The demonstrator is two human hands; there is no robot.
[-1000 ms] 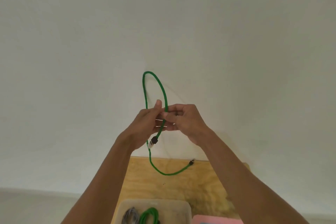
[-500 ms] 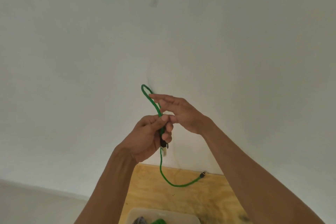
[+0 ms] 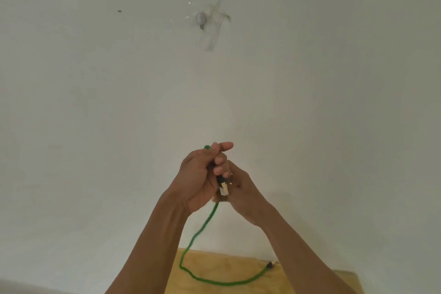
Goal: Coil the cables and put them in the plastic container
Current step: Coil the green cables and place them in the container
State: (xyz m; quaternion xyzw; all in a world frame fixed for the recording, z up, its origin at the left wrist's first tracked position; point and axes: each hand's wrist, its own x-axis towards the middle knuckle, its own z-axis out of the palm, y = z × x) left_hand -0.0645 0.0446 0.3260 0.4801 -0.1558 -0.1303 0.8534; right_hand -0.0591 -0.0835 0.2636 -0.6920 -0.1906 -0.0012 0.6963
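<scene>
While both hands grip green cable [image 3: 202,227], tail over table edge [image 3: 214,252]

1. Two bare forearms are seen, with no sleeve visible on either as far as the lower edge of the view.
2. No watch, bracelet or band is seen at either wrist.
3. The bare, ungloved left hand [image 3: 200,179] is shown with short, pale fingernails on its visible fingertips.
4. The bare, ungloved right hand [image 3: 241,192] is partly hidden; no ring can be made out on either hand.
</scene>
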